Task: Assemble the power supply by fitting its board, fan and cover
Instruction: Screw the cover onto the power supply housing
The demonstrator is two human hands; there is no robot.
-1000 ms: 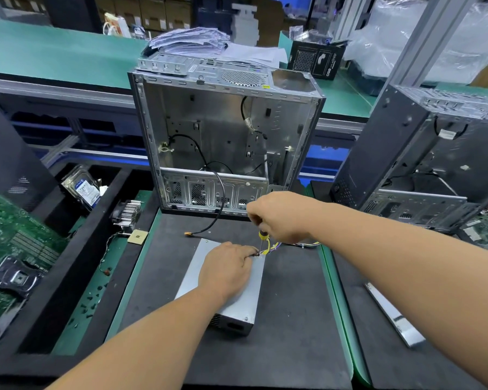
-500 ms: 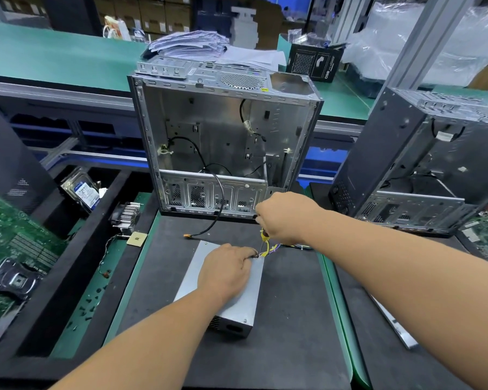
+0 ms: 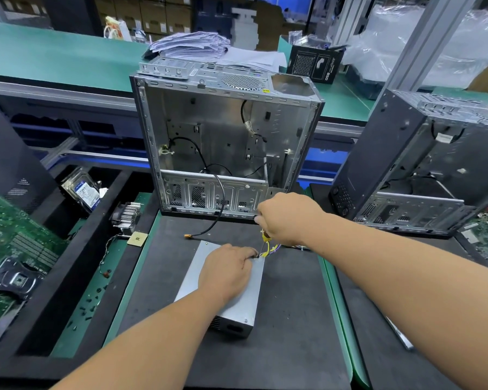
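Observation:
The grey metal power supply point(image 3: 245, 302) lies flat on the black mat, with its cover on top. My left hand point(image 3: 226, 270) rests on the cover, and its fingertips pinch a small dark screw at the far right corner. My right hand point(image 3: 286, 218) grips a yellow-handled screwdriver point(image 3: 265, 240) held upright, its tip down at that same corner. Yellow and purple wires point(image 3: 273, 248) come out of the supply beside the tip. The board and the fan are hidden inside the box.
An open PC case point(image 3: 226, 136) stands just behind the mat, trailing a black cable with an orange plug point(image 3: 188, 235). A second case point(image 3: 420, 164) leans at the right. A motherboard point(image 3: 14, 249), hard drive point(image 3: 82, 190), heatsink point(image 3: 127, 213) and chip point(image 3: 137, 238) lie left.
Both hands stay at the far right corner of the power supply. The right hand with the screwdriver has shifted only slightly.

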